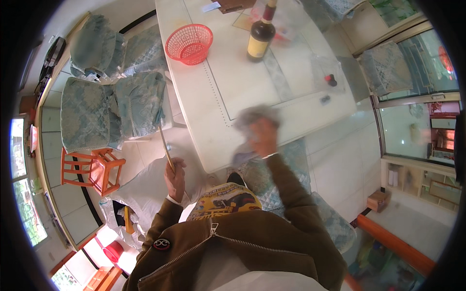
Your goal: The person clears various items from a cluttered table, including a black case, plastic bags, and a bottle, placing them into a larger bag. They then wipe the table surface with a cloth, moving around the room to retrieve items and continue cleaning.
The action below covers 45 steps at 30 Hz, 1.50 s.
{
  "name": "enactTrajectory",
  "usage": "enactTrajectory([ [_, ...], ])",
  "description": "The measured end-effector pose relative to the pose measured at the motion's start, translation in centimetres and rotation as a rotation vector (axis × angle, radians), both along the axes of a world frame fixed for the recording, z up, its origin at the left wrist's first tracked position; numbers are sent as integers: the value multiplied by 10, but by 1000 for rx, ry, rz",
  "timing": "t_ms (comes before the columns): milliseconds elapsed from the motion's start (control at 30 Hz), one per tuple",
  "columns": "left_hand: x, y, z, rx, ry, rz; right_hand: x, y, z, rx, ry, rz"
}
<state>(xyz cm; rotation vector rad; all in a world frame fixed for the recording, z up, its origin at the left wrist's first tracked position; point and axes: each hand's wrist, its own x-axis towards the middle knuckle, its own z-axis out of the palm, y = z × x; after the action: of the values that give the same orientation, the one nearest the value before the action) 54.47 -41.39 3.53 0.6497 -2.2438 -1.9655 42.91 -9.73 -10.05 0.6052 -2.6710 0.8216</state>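
Observation:
My right hand (pixel 265 137) is over the near part of a white table (pixel 204 109). It holds a grey cloth (pixel 251 115), blurred by motion, and part of the cloth hangs toward the near edge. My left hand (pixel 174 182), left of the table's near corner, is closed around a thin pale stick (pixel 164 142). The stick slants up past the table's left side; its lower end cannot be made out clearly. A large white plastic bag (pixel 142 182) lies beside my left forearm.
On the table stand a red plastic basket (pixel 189 45) and a dark labelled bottle (pixel 261 38). A red and black cap-like item (pixel 330 80) lies on clear plastic. Fabric-covered chairs (pixel 87 112) line the left, near a small wooden chair (pixel 103 171).

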Motion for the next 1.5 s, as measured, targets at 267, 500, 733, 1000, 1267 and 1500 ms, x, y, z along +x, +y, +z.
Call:
enactTrajectory([
  [267, 40, -23, -8, 110, -22, 180, -63, 120, 18, 39, 4, -373],
  [500, 54, -36, -15, 193, -34, 298, 57, -131, 51, 2, -82, 125],
  [733, 53, -40, -25, 308, 34, 332, -34, -97, 21, -23, -286, 376],
  [1000, 74, -35, -20, 300, -81, 400, -198, -118, 11, 60, 39, -100],
  [1267, 21, -9, -15, 196, -21, 126, -64, -194, 14, 29, -81, 378],
  [1500, -6, 23, -16, 96, -53, -23, -16, -46, 44, 129, -255, 282],
])
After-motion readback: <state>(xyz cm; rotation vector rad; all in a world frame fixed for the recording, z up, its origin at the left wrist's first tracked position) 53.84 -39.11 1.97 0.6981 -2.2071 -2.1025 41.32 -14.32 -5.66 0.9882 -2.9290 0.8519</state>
